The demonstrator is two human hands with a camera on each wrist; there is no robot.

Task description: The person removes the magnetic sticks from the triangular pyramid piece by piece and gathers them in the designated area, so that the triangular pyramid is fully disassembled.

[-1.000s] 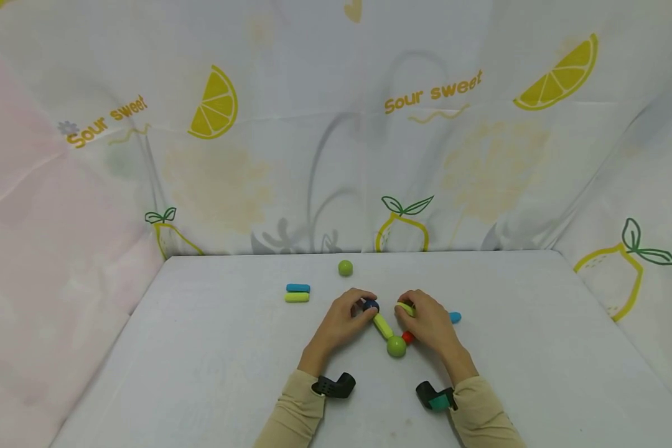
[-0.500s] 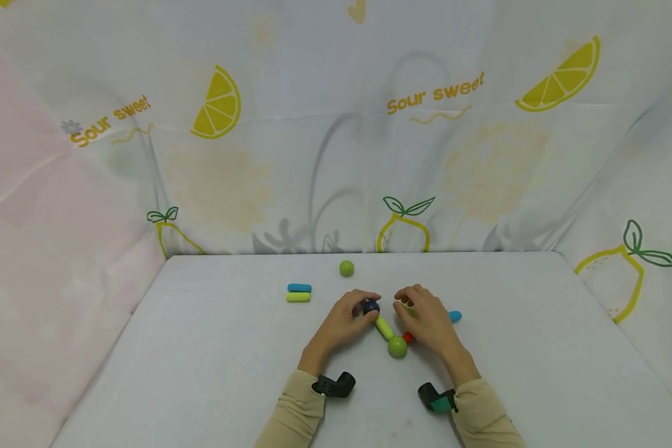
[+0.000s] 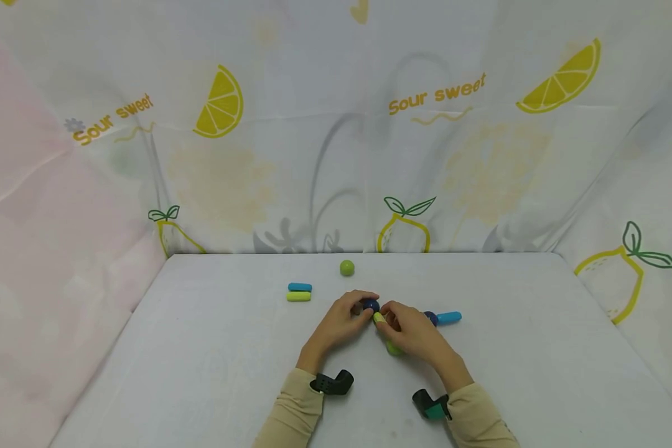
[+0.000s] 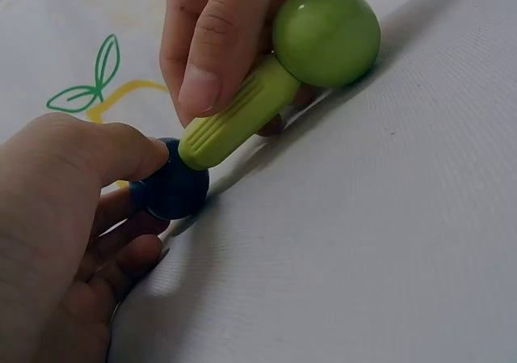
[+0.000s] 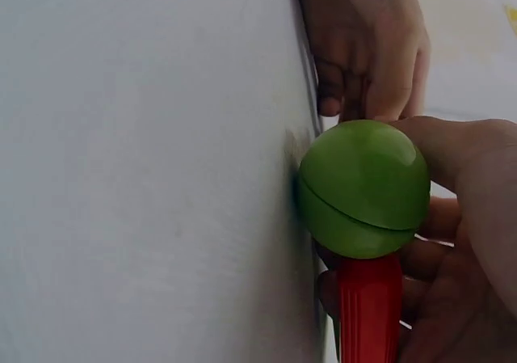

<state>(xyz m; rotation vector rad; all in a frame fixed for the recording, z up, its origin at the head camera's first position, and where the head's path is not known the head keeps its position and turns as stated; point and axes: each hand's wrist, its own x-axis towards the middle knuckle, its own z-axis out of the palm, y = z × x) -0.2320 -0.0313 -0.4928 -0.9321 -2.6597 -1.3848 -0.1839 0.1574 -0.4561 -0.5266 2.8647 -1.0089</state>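
My left hand (image 3: 338, 320) holds a dark blue ball (image 4: 171, 187), its thumb pressed on the ball's top. A yellow-green ribbed rod (image 4: 242, 114) joins that ball to a shiny green ball (image 4: 327, 35). My right hand (image 3: 417, 333) pinches this rod, thumb along its side, close to the left fingertips. In the right wrist view a red rod (image 5: 369, 306) extends from the green ball, in front of the right fingers. Beyond the right hand, a second dark blue ball (image 3: 431, 318) shows partly, with a blue rod (image 3: 449, 318) at its right. The right hand covers part of the assembly.
On the white table (image 3: 213, 361), a loose blue rod (image 3: 300, 287) and a yellow-green rod (image 3: 299, 297) lie side by side left of the hands. Another green ball (image 3: 346, 268) sits near the back edge. A lemon-print cloth (image 3: 291, 155) hangs behind.
My right hand has let go of another yellow-green piece and moved left to pinch the rod by the dark blue ball. The second dark blue ball has come into view. The left hand keeps its hold.
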